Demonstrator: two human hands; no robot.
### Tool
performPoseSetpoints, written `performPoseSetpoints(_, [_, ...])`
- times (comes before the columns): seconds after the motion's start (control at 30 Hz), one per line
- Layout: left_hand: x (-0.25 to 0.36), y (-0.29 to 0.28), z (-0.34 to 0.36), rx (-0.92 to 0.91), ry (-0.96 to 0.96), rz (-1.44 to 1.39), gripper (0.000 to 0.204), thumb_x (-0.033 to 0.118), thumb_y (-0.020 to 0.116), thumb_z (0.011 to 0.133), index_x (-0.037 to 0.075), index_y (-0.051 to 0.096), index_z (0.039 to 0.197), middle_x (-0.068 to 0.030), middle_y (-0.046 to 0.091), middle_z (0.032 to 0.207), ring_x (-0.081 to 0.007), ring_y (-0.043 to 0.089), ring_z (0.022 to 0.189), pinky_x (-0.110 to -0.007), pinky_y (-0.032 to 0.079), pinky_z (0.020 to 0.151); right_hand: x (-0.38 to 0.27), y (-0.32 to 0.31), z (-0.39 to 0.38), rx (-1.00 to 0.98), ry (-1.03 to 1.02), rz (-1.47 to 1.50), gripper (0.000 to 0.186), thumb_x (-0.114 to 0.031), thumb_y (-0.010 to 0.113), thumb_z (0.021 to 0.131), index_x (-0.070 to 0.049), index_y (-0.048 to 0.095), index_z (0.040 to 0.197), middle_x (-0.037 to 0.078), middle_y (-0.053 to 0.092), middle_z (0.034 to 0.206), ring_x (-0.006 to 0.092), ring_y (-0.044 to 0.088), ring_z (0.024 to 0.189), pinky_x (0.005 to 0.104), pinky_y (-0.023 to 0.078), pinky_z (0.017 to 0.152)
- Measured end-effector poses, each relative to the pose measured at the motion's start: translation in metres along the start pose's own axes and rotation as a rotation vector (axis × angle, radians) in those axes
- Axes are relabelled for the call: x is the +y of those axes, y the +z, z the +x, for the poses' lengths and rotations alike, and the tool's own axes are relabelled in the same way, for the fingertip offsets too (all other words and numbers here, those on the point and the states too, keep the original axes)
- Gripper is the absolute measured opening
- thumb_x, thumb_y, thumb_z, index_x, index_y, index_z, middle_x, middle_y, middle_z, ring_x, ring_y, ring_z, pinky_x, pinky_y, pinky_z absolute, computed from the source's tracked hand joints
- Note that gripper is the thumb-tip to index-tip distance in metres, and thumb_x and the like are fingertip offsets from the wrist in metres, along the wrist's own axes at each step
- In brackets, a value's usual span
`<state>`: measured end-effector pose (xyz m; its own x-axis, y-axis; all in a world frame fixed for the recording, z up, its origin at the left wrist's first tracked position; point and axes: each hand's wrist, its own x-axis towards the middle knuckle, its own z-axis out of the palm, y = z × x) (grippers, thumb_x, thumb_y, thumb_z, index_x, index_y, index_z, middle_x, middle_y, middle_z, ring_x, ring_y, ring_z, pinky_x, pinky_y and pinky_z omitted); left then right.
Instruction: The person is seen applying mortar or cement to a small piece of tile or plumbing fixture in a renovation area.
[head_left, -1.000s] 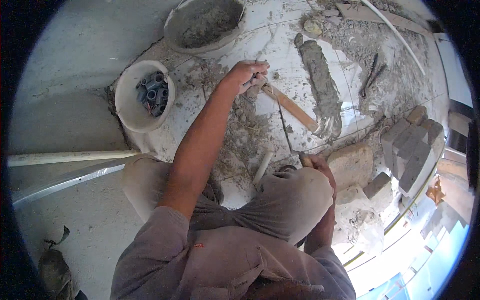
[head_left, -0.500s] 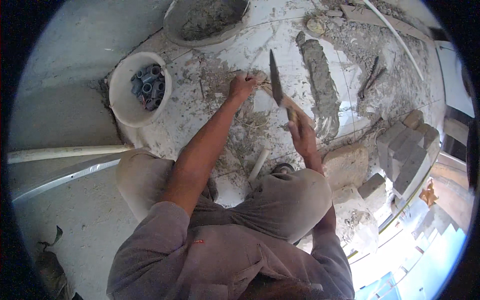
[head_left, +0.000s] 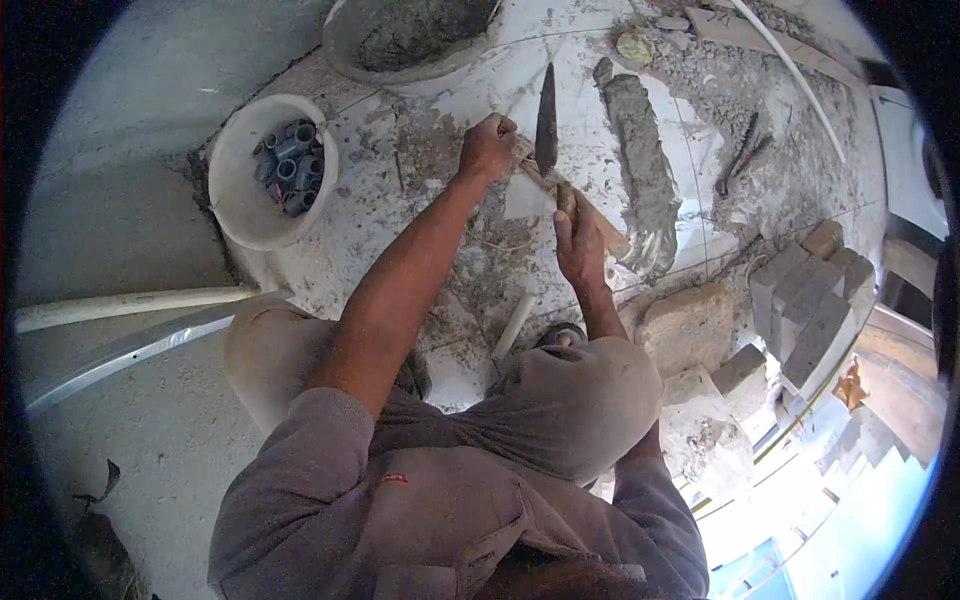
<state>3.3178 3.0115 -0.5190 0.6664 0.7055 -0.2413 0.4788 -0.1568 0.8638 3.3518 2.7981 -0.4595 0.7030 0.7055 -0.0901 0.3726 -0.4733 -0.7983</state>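
Plainly, the person's right hand (head_left: pixel 582 248) holds a pointed trowel (head_left: pixel 546 142), its fingers closed round the handle and the dark blade directed away from the body. The trowel appears above a wooden strip (head_left: pixel 602 224), which slants across the floor (head_left: pixel 580 80) between the two hands; whether the blade touches the wood, I cannot tell. Near the strip's far end is the left hand (head_left: pixel 487 150), its fingers curled inward in a loose fist; I cannot tell whether they pinch anything. To the right of the strip, a long band of grey mortar (head_left: pixel 643 165) lies on the pale tiles. A white bucket (head_left: pixel 222 180) of grey pipe fittings (head_left: pixel 291 168) stands on the left, and a larger tub (head_left: pixel 345 62) containing grey mix (head_left: pixel 415 35) sits beyond it. Close to the person's foot lies a short white pipe (head_left: pixel 515 326), with a tan stone block (head_left: pixel 686 328) farther right and a cluster of grey bricks (head_left: pixel 805 290) past that. A dark slender tool (head_left: pixel 743 158) rests amid the rubble (head_left: pixel 790 110).
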Motion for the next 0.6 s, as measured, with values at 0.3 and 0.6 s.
performPoseSetpoints(0.3, [-0.005, 0.009, -0.001, 0.058, -0.032, 0.011, 0.02, 0.014, 0.061, 0.071, 0.004, 0.056, 0.087, -0.0113, 0.062, 0.081, -0.0237, 0.061, 0.078, -0.034, 0.047, 0.07, -0.008, 0.007, 0.004, -0.066, 0.005, -0.046, 0.049, -0.024, 0.046, 0.088, 0.001, 0.03, 0.127, 0.031, 0.047, 0.113, 0.0459, 0.047, 0.102, 0.0458, 0.04, 0.085])
performPoseSetpoints(0.6, [-0.01, 0.01, -0.006, 0.13, 0.023, -0.012, 0.021, 0.018, 0.059, 0.071, 0.004, 0.053, 0.085, -0.0109, 0.06, 0.079, -0.0233, 0.059, 0.075, -0.034, 0.046, 0.07, -0.008, 0.014, 0.008, -0.13, 0.076, -0.053, 0.049, -0.022, 0.044, 0.089, 0.004, 0.03, 0.127, 0.029, 0.042, 0.121, 0.0435, 0.044, 0.109, 0.0436, 0.039, 0.09])
